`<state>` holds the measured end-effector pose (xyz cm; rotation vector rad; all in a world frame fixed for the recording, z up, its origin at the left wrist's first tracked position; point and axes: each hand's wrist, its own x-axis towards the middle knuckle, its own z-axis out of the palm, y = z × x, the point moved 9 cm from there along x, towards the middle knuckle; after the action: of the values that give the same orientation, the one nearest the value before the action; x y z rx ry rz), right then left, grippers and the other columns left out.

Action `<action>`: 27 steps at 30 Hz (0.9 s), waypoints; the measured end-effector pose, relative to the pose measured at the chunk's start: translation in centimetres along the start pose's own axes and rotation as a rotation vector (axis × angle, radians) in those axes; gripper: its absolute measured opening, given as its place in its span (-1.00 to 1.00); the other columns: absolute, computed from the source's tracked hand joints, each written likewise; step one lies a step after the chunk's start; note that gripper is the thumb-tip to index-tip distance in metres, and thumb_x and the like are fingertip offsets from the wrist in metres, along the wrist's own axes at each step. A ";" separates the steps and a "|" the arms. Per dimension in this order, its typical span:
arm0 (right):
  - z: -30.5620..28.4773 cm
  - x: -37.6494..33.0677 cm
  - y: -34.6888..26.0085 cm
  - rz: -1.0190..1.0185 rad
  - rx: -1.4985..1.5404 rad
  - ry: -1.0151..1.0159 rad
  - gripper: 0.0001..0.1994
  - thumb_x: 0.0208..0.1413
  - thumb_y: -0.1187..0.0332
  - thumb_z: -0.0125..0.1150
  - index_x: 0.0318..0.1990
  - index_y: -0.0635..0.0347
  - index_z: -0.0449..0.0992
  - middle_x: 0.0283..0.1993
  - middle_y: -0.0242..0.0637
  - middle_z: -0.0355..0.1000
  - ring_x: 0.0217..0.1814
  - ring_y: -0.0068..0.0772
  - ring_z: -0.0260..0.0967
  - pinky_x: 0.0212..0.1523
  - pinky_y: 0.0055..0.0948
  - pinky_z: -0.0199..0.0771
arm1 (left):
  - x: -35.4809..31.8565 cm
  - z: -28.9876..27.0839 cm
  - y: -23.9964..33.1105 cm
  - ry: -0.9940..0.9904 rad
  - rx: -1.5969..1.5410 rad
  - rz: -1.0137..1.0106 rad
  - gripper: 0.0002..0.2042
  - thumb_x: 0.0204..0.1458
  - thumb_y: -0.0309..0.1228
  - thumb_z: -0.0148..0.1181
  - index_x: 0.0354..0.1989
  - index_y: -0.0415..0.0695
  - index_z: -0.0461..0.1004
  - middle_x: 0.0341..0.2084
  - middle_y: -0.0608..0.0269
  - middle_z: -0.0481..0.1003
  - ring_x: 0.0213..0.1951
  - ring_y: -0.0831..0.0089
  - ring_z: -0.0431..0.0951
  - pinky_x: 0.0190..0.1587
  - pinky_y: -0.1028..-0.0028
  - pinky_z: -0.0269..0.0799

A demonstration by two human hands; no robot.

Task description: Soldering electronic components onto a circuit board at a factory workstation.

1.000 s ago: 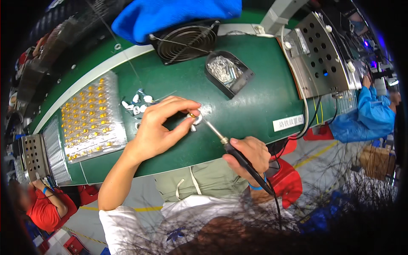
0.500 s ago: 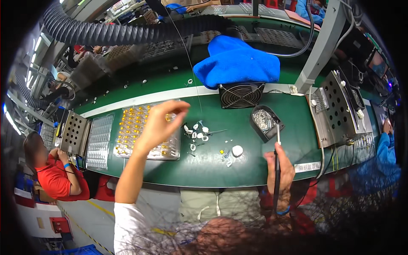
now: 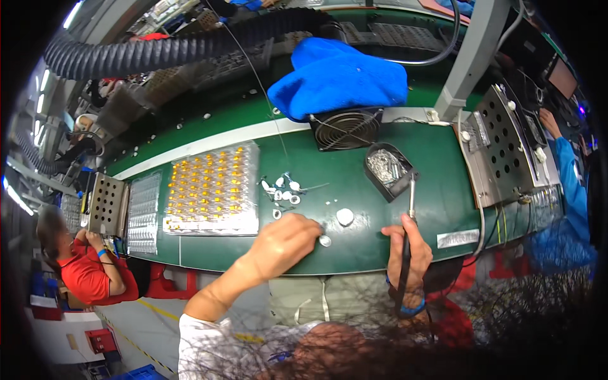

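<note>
My right hand [image 3: 413, 253] grips a soldering iron [image 3: 404, 269] with a black handle, its metal tip pointing away from me beside the black bin. My left hand [image 3: 284, 246] is down near the front edge of the green bench, fingers closed together beside a small round white piece [image 3: 325, 241]. Whatever those fingers hold is hidden. A white round lump [image 3: 344, 217] lies just beyond them. Farther off is a small cluster of white ring-shaped parts [image 3: 289, 187] with dark wires. On the left stands a transparent plastic tray [image 3: 253, 218] filled with rows of small yellow-topped parts.
A black bin [image 3: 405, 185] holds small metal pieces. Behind it a fan [image 3: 347, 130] stands under a blue cloth [image 3: 342, 79]. Perforated metal boxes [image 3: 497, 149] flank the bench, with another transparent tray [image 3: 144, 212] at left. A co-worker in red [image 3: 98, 266] sits at far left.
My left hand has come down from above the yellow-part tray to the small pieces near the bench's front edge, its fingers closing. My right hand keeps the soldering iron, little moved.
</note>
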<state>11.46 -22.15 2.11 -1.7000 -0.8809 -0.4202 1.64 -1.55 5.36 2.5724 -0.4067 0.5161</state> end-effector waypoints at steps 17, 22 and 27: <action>0.2 -1.3 1.0 0.008 0.029 0.055 -0.62 0.23 0.60 0.22 0.19 0.45 0.43 -0.39 -0.07 0.61 -0.41 -0.16 0.61 -0.29 -0.30 0.62 | 12.4 -4.1 -28.4 -0.035 0.267 -0.276 -0.78 -0.04 -0.48 0.39 -0.18 -0.18 0.64 -0.22 -0.10 0.65 -0.18 0.07 0.70 -0.07 0.26 0.61; -0.4 -0.9 0.8 0.092 -0.012 0.014 -0.62 0.25 0.58 0.20 0.20 0.44 0.42 -0.40 -0.04 0.60 -0.42 -0.15 0.61 -0.31 -0.29 0.61 | 12.7 -3.2 -25.9 0.007 0.113 -0.179 -0.80 -0.03 -0.54 0.32 -0.20 -0.23 0.60 -0.34 -0.16 0.64 -0.30 -0.02 0.68 -0.20 0.24 0.59; -0.2 -0.7 0.8 0.079 0.015 0.006 -0.63 0.26 0.57 0.19 0.20 0.44 0.40 -0.40 -0.02 0.59 -0.41 -0.13 0.61 -0.31 -0.27 0.60 | 10.3 -6.5 -22.9 -0.195 -0.539 -0.381 -0.74 0.15 -0.50 0.37 -0.01 -0.30 0.62 -0.21 0.15 0.68 -0.17 0.52 0.66 -0.05 0.46 0.60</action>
<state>11.62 -22.65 1.11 -1.7125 -0.8076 -0.3646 17.38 19.03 5.94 2.1015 -0.0899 0.0087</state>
